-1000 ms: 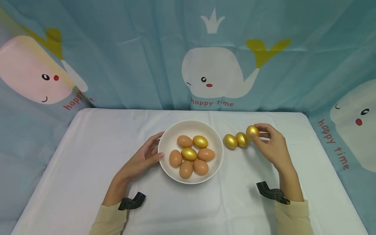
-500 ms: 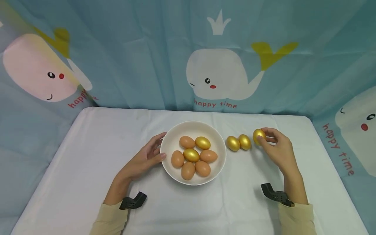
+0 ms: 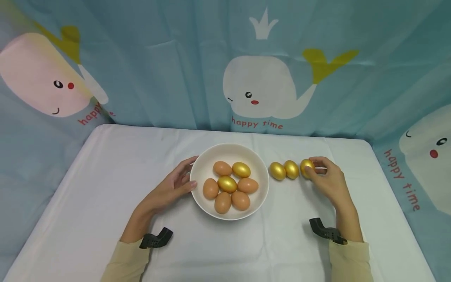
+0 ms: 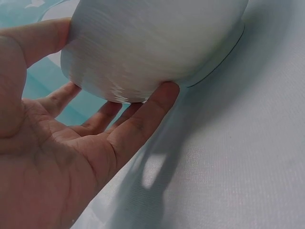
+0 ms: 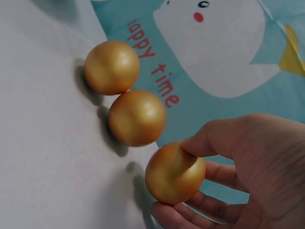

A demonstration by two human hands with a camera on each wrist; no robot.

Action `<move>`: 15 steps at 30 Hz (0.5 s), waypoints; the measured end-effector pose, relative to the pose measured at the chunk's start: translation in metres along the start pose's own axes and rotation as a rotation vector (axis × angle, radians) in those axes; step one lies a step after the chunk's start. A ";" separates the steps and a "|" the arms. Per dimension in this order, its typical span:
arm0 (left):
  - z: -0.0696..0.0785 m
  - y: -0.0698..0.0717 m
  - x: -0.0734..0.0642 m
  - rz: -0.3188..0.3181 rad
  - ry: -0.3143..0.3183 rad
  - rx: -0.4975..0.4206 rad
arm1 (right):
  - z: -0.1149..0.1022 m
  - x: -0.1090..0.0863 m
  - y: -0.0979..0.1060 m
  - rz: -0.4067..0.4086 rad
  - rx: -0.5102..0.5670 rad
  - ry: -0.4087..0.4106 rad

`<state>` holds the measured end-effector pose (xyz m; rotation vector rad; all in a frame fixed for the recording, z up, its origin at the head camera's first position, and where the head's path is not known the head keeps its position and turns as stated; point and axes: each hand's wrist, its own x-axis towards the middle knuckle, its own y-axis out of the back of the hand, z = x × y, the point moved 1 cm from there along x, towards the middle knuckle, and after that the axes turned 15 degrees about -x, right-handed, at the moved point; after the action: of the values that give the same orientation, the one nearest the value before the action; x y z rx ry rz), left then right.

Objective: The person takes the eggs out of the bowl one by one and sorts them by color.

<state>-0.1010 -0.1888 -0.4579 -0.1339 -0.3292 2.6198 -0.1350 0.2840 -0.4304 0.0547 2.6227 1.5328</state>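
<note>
My left hand (image 3: pixel 170 188) holds the left side of a white bowl (image 3: pixel 262 196), thumb at the rim; in the left wrist view the fingers (image 4: pixel 136 126) spread along the outer wall. Inside lie several brown eggs (image 3: pixel 222 202) and two golden ones, among them a golden egg (image 3: pixel 227 184) in the middle. To the right of the bowl, my right hand (image 3: pixel 329 178) pinches another golden egg (image 5: pixel 174 174) between thumb and fingers, close over the cloth. This egg lines up with two more golden eggs, a nearer one (image 5: pixel 137 118) and a farther one (image 5: pixel 112 67), lying side by side.
A white cloth (image 3: pixel 225 250) covers the table, whose back edge meets a blue curtain (image 3: pixel 151 78) printed with whales. Black wrist mounts (image 3: pixel 328 231) sit on both wrists, over beige sleeves.
My right hand has moved the golden egg slightly right, then down into line with the two others. The left hand stays at the bowl; the whole view shifts slightly.
</note>
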 end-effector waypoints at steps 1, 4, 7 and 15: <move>0.001 0.000 0.001 0.001 0.001 0.000 | 0.001 0.001 0.000 -0.007 0.003 -0.006; 0.003 0.000 0.002 0.011 0.008 0.002 | 0.004 0.003 -0.003 -0.024 0.007 -0.018; 0.004 0.000 0.000 0.017 0.018 -0.004 | 0.005 0.004 -0.006 -0.035 0.009 -0.012; 0.003 -0.002 -0.001 0.012 0.021 -0.015 | 0.004 0.004 -0.005 -0.034 -0.023 0.021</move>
<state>-0.0998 -0.1880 -0.4546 -0.1684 -0.3418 2.6261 -0.1384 0.2858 -0.4367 -0.0081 2.6069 1.5612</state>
